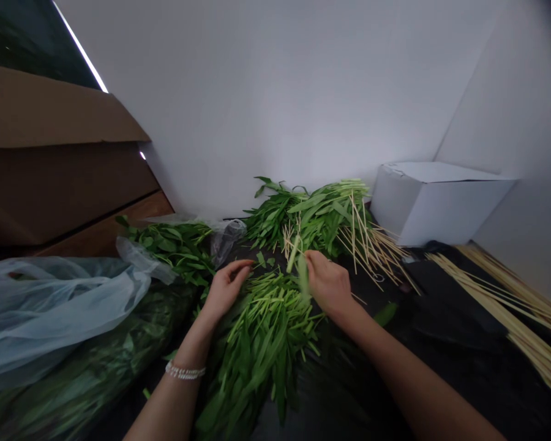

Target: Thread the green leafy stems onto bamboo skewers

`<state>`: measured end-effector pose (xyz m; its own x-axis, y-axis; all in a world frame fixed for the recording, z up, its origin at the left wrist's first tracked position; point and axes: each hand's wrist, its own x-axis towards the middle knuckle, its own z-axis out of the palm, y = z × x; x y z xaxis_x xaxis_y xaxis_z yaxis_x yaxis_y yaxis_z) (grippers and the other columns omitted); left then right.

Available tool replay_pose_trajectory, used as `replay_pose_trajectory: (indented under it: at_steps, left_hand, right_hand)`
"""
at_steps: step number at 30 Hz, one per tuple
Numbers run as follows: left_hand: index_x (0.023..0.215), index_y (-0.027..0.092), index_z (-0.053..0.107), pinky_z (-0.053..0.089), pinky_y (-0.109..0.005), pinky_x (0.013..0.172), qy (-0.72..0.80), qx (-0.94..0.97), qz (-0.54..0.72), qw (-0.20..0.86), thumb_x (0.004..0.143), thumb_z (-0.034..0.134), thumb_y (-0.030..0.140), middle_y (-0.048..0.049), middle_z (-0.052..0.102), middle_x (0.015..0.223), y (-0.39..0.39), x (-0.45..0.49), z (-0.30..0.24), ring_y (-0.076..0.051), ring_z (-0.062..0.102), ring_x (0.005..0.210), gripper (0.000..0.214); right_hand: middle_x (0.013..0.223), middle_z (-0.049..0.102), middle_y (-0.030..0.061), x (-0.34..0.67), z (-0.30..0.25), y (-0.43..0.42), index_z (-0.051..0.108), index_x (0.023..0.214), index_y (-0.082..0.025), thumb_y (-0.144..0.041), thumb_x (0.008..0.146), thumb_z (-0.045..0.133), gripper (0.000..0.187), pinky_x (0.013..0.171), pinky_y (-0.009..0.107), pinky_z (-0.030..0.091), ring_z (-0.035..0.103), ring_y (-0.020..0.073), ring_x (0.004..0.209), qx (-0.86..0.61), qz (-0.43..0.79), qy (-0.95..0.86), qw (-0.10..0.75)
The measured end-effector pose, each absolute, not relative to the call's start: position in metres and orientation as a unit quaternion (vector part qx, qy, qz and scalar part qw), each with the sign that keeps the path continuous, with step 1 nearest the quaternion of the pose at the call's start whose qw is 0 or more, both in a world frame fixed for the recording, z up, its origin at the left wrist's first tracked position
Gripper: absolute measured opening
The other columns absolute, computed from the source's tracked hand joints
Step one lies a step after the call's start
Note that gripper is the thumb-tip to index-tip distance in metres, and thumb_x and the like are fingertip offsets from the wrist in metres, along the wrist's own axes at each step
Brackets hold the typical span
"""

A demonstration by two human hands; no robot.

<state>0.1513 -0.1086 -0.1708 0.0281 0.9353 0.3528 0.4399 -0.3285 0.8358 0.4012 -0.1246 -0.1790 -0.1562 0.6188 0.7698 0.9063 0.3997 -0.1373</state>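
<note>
— What sort of place am I in?

— You're in a bulk food-prep corner, more storeroom than fitted kitchen. Bare white walls (275, 92) meet at the upper right of the frame, with nothing built against them.

— And what says food?

— The quantity. A heap of leafy greens (321, 214) lies at centre against the wall, more fills the plastic bag (59, 300) at lower left, and trimmed stems (266, 312) are piled in front of you. Loose bamboo skewers (523, 335) run in long bundles down the right.

— And the storeroom part?

— Brown cardboard boxes (50, 122) stack up at upper left, a plain white box (431, 196) sits at right, and you work on a dark covered surface (441, 367).
</note>
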Motion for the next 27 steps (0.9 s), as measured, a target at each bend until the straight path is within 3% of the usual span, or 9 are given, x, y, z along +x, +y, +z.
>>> replay_pose_trajectory:
  at_steps: [3, 12, 16, 19, 23, 27]
  left_hand:
    - [0.099, 0.016, 0.073, 0.046, -0.038, 0.091, 0.546, 0.645, 0.482, 0.231, 0.077, 0.060, 0.041, -0.0098, 0.075, 0.097, -0.098, 0.138, -0.181, -0.025, 0.066, 0.094, 0.035]
    - [0.093, 0.024, 0.077, 0.042, -0.041, 0.090, 0.536, 0.792, 0.268, 0.119, 0.081, 0.060, 0.039, -0.0084, 0.074, 0.099, -0.093, 0.135, -0.202, -0.027, 0.062, 0.096, 0.025]
    - [0.101, 0.025, 0.075, 0.040, -0.043, 0.093, 0.539, 0.805, 0.228, 0.097, 0.078, 0.065, 0.041, -0.0105, 0.070, 0.110, -0.092, 0.135, -0.207, -0.030, 0.057, 0.105, 0.030]
    - [0.097, 0.024, 0.075, 0.041, -0.041, 0.091, 0.547, 0.806, 0.215, 0.067, 0.078, 0.065, 0.037, -0.0100, 0.070, 0.109, -0.094, 0.137, -0.207, -0.029, 0.056, 0.104, 0.025]
    - [0.088, 0.023, 0.072, 0.044, -0.038, 0.083, 0.557, 0.793, 0.241, 0.048, 0.078, 0.060, 0.026, -0.0074, 0.072, 0.091, -0.098, 0.141, -0.201, -0.026, 0.059, 0.093, 0.015]
    - [0.085, 0.023, 0.071, 0.041, -0.040, 0.095, 0.551, 0.732, 0.401, 0.022, 0.077, 0.064, 0.031, -0.0074, 0.073, 0.099, -0.100, 0.144, -0.189, -0.025, 0.061, 0.099, 0.013]
  right_hand:
    - [0.080, 0.068, 0.0035, 0.400, -0.178, -0.125, 0.063, 0.100, -0.016, -0.024, 0.101, 0.032, 0.032, 0.060, 0.024, 0.034, 0.060, 0.0123, 0.064, -0.505, -0.182, -0.739, 0.407]
    - [0.079, 0.068, 0.0032, 0.401, -0.178, -0.125, 0.061, 0.100, -0.016, -0.025, 0.101, 0.031, 0.032, 0.058, 0.024, 0.032, 0.059, 0.0115, 0.063, -0.503, -0.188, -0.742, 0.401]
    - [0.081, 0.068, 0.0035, 0.401, -0.178, -0.125, 0.061, 0.100, -0.016, -0.025, 0.101, 0.032, 0.031, 0.058, 0.025, 0.032, 0.059, 0.0114, 0.064, -0.503, -0.187, -0.746, 0.394]
    - [0.082, 0.068, 0.0035, 0.401, -0.178, -0.125, 0.061, 0.100, -0.016, -0.024, 0.101, 0.032, 0.030, 0.059, 0.025, 0.032, 0.060, 0.0115, 0.065, -0.502, -0.188, -0.749, 0.391]
    - [0.080, 0.068, 0.0034, 0.401, -0.178, -0.126, 0.061, 0.100, -0.016, -0.025, 0.101, 0.031, 0.031, 0.059, 0.024, 0.033, 0.059, 0.0116, 0.064, -0.506, -0.184, -0.749, 0.387]
    - [0.082, 0.068, 0.0036, 0.401, -0.178, -0.126, 0.062, 0.100, -0.016, -0.025, 0.101, 0.032, 0.032, 0.060, 0.024, 0.034, 0.060, 0.0115, 0.065, -0.503, -0.186, -0.747, 0.392]
